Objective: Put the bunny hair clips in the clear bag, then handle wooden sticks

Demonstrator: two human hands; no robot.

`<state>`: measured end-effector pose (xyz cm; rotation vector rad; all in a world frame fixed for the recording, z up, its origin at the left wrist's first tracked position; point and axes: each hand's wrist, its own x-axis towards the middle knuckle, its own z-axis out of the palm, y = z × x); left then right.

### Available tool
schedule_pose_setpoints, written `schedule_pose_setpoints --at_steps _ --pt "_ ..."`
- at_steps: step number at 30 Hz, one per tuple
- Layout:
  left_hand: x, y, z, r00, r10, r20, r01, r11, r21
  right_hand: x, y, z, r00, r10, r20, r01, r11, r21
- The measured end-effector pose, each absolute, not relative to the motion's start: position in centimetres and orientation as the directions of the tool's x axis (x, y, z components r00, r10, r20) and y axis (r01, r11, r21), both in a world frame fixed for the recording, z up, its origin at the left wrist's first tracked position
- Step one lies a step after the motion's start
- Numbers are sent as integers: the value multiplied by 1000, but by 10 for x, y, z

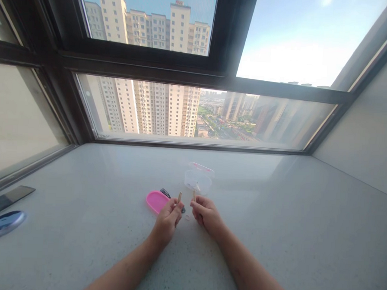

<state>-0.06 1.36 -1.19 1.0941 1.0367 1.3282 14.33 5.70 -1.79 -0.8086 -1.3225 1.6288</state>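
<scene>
My left hand (168,215) is closed, pinching a small tan stick-like piece (179,197) that points upward. A similar tan piece (194,195) stands up between the thumb and fingers of my right hand (207,214), also closed. The two hands are a little apart over the counter. A pink oval tray (156,201) lies just left of my left hand, partly covered by it. Beside the tray is a small black object (165,192), its kind unclear. Just beyond my right hand sits a clear plastic box (198,180) with a few small pale things inside.
The box's lid (202,167) stands at its far side. A tiny pale ring-like bit (187,218) lies between my hands. At far left are a round bluish object (4,224) and a dark flat panel (9,202). A dark window frame (196,146) bounds the pale counter (273,235).
</scene>
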Motion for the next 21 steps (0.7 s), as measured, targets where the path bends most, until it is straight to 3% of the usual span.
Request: schedule_pose_setpoints --at_steps 21 --pt "-4 26 -20 100 991 94 -181 -75 981 149 69 -20 -582 812 29 -293 -177 -939"
